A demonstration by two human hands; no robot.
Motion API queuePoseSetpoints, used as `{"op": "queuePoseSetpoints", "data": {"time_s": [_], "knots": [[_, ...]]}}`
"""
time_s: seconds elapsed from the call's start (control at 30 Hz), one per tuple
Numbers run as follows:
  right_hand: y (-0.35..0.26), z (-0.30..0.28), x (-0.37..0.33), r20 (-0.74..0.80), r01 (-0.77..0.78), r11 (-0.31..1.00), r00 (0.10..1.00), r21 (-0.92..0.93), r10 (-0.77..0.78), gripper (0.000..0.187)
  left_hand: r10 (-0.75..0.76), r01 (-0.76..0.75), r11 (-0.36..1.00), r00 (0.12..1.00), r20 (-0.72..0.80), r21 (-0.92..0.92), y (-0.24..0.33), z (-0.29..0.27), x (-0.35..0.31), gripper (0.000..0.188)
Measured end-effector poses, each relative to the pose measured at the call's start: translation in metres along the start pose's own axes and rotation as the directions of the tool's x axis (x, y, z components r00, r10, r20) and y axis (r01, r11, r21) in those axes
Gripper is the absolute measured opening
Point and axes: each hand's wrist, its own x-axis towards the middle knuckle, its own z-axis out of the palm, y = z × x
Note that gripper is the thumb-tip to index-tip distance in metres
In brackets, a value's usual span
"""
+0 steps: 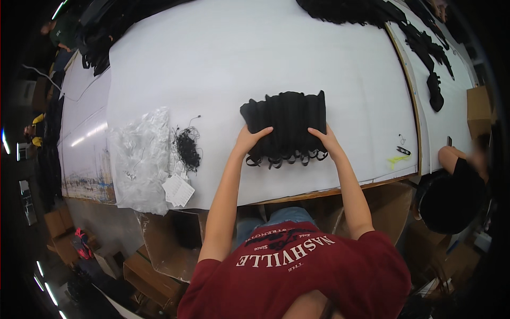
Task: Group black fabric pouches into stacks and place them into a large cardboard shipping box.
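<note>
A bundle of black fabric pieces (287, 119) stands on the white tabletop (218, 64), packed side by side in upright folds. Small black loops stick out along its near edge. My left hand (252, 139) presses on the bundle's left end, its thumb lying over the near face. At the opposite end my right hand (326, 140) grips in the same way, thumb inward. The fingers behind the bundle's ends are mostly hidden.
Left of the bundle lie clear plastic bags (139, 159), a tangle of black cords (187, 149) and white printed cards (178, 190). Small thread snips (404, 151) and yellow string (397, 159) rest near the right edge. Black garments (345, 11) are heaped at the back. Another person (451, 194) sits at right.
</note>
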Motion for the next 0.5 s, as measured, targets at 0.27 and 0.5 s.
{"op": "queuePoseSetpoints", "data": {"time_s": [0.27,0.5], "knots": [[0.002,0.010,0.007,0.043,-0.039,0.985,0.998,-0.168,0.047,0.076,0.129,-0.122,0.989,0.988,0.080,-0.089,-0.003,0.003,0.011,0.079],[-0.011,0.032,-0.001,0.087,-0.043,0.993,0.995,-0.112,0.053,0.069,0.121,-0.110,0.982,0.991,0.063,-0.155,0.014,-0.029,-0.017,0.073]]}}
